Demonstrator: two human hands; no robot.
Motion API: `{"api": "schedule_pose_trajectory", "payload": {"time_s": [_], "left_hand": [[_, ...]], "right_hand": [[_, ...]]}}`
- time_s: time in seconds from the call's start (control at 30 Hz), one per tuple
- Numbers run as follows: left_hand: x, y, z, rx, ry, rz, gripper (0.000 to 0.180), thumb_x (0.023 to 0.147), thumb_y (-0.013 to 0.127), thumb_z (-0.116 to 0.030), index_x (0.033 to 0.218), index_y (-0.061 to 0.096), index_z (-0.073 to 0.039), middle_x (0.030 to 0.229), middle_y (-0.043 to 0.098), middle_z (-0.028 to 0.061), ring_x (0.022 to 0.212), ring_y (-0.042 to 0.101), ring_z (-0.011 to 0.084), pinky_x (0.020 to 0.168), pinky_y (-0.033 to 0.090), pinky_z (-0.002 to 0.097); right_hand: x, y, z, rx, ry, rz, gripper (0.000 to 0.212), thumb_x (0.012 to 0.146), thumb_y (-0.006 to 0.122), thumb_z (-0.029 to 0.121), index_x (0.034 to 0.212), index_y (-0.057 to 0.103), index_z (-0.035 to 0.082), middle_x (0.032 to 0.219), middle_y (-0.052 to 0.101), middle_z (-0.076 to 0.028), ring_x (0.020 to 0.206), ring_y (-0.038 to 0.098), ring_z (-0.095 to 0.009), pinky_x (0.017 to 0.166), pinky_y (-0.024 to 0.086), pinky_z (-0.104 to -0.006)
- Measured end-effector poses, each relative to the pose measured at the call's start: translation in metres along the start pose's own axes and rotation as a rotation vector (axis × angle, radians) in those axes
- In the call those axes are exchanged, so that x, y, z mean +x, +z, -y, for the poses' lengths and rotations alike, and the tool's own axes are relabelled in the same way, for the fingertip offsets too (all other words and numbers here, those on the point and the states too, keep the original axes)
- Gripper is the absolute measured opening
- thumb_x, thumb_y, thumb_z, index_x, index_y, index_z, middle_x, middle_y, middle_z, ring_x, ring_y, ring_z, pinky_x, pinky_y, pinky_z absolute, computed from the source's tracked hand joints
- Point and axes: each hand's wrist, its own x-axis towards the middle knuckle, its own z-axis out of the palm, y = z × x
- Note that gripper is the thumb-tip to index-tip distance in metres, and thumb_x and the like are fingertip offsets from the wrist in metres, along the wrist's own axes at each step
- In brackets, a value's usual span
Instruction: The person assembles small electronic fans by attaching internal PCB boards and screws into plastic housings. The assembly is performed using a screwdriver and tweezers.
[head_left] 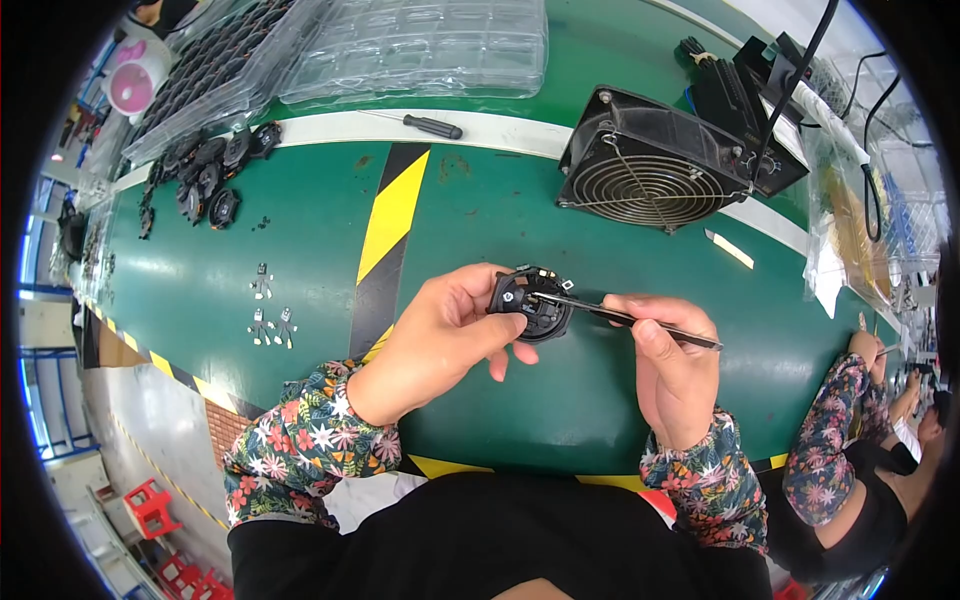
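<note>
Green tabletop [480, 215] spreads wide here, and the yellow-and-black stripe [390, 235] running across it serves as the marker. Far left of the stripe, near the bench's left edge, black round parts [205, 175] lie in a loose heap below a dark compartment tray [215, 65]. Closer to the stripe, a few small metal clips [270, 320] lie scattered, with bare green all around them. At the stripe's far end, a black-handled screwdriver [432, 126] lies on a white band, and clear plastic trays [420, 45] sit beyond it.

Just right of the stripe's near end, the left hand [440, 345] is curled around a black round component [530, 303], thumb and fingers pinching its rim and holding it above the table. The right hand [672, 365] is closed around slim tweezers [625, 318], whose tip touches the component's top face. Bare green lies under and ahead of both hands.

Further right of the stripe, a black square fan [650, 165] leans on the table, well apart from the hands. At the right edge, another person's sleeve [825, 440] rests on the bench.
</note>
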Motion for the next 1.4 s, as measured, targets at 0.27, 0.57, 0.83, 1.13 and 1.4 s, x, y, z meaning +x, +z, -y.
{"api": "schedule_pose_trajectory", "payload": {"time_s": [0.27, 0.57, 0.83, 1.13, 1.4], "left_hand": [[0.0010, -0.0011, 0.0005, 0.014, -0.001, -0.002, 0.031, 0.088, 0.050, 0.002, 0.119, 0.051, 0.004, 0.102, 0.063, 0.0103, 0.073, 0.064, 0.0146, 0.054, 0.049, 0.0239], [0.0008, -0.0028, 0.0007, -0.040, 0.005, 0.008, 0.014, 0.092, 0.054, -0.007, 0.103, 0.056, 0.001, 0.096, 0.063, 0.0064, 0.075, 0.066, 0.0124, 0.055, 0.049, 0.0218], [0.0005, -0.0010, 0.0002, -0.045, 0.010, -0.010, 0.014, 0.092, 0.054, -0.007, 0.103, 0.056, 0.002, 0.094, 0.064, 0.0066, 0.074, 0.065, 0.0118, 0.053, 0.048, 0.0214], [0.0017, -0.0008, 0.0015, -0.035, 0.006, -0.030, 0.011, 0.092, 0.053, -0.005, 0.100, 0.056, 0.002, 0.092, 0.064, 0.0064, 0.070, 0.065, 0.0120, 0.051, 0.047, 0.0209], [0.0030, -0.0024, 0.0019, -0.043, 0.011, -0.036, 0.011, 0.091, 0.054, -0.004, 0.100, 0.056, 0.002, 0.091, 0.064, 0.0066, 0.069, 0.065, 0.0119, 0.050, 0.047, 0.0209]], "right_hand": [[0.0006, -0.0013, 0.0002, -0.023, -0.017, 0.015, 0.016, 0.086, 0.064, 0.003, 0.100, 0.066, -0.004, 0.103, 0.068, -0.018, 0.098, 0.065, -0.024, 0.092, 0.049, -0.0346], [0.0001, 0.0000, 0.0019, -0.051, -0.017, 0.017, 0.016, 0.086, 0.064, 0.002, 0.100, 0.066, -0.004, 0.103, 0.068, -0.018, 0.098, 0.065, -0.023, 0.091, 0.049, -0.0335], [-0.0001, -0.0011, 0.0001, -0.094, -0.045, 0.035, 0.015, 0.085, 0.064, 0.001, 0.100, 0.066, -0.004, 0.104, 0.068, -0.017, 0.097, 0.064, -0.022, 0.090, 0.049, -0.0323], [-0.0003, -0.0014, 0.0002, -0.133, -0.076, 0.055, 0.014, 0.085, 0.064, 0.000, 0.099, 0.067, -0.004, 0.104, 0.068, -0.017, 0.097, 0.064, -0.023, 0.089, 0.050, -0.0323], [0.0010, 0.0000, -0.0002, -0.228, -0.121, 0.053, 0.014, 0.083, 0.068, 0.007, 0.093, 0.066, -0.002, 0.099, 0.067, -0.019, 0.097, 0.063, -0.028, 0.090, 0.048, -0.0383]]}}
